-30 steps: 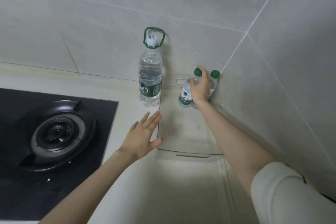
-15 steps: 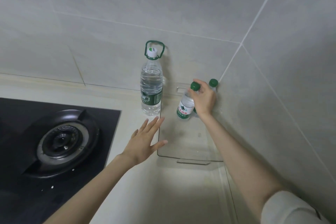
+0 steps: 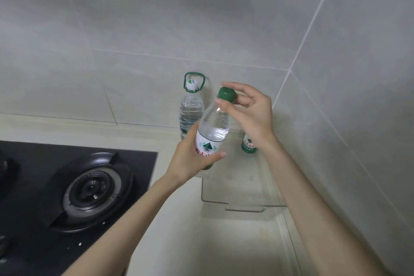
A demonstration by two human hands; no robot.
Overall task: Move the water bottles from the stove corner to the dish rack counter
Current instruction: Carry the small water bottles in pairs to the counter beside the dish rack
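Bottle point(image 3: 212, 129) within both hands' grip, aloft.

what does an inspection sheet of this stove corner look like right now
surface: pale counter, clear tray in the corner
job's things: small bottle lifted, tilted; tall handled bottle and second small bottle standing by the wall
clutter: specks on the gas stove
grippers: left hand around the lifted bottle's label; right hand fingers at its green cap
cables: nothing seen
surroundings: grey tiled walls
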